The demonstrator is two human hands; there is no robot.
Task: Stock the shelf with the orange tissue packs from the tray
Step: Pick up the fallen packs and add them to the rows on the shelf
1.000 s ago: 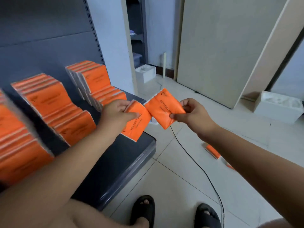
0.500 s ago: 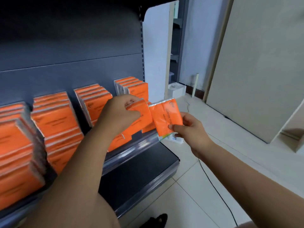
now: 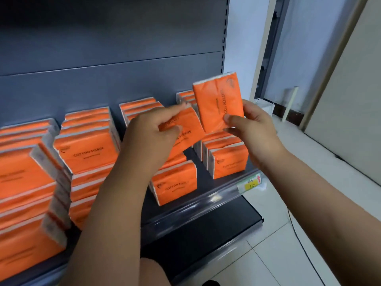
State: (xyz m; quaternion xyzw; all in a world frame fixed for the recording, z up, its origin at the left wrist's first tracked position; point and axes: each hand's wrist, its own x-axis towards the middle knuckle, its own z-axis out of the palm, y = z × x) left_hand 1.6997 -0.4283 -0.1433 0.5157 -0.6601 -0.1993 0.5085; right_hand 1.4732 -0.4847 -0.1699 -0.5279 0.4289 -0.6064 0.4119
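My left hand (image 3: 153, 133) grips one orange tissue pack (image 3: 186, 131), tilted, over the row of packs third from the left on the grey shelf (image 3: 206, 195). My right hand (image 3: 252, 129) holds a second orange tissue pack (image 3: 219, 102) upright by its lower corner, above the rightmost stack of packs (image 3: 228, 162). Several rows of stacked orange packs (image 3: 88, 149) fill the shelf from the left edge to the right. The tray is not in view.
A dark lower shelf (image 3: 226, 230) juts out below the stocked one. A yellow price tag (image 3: 250, 183) sits on the shelf's clear front rail. Tiled floor with a black cable (image 3: 303, 244) lies to the right; a white post (image 3: 289, 104) leans against the wall.
My view has turned from the floor up to the stocked shelf. Both hands have carried their packs up and in over the two right-hand rows, and the right pack now stands upright.
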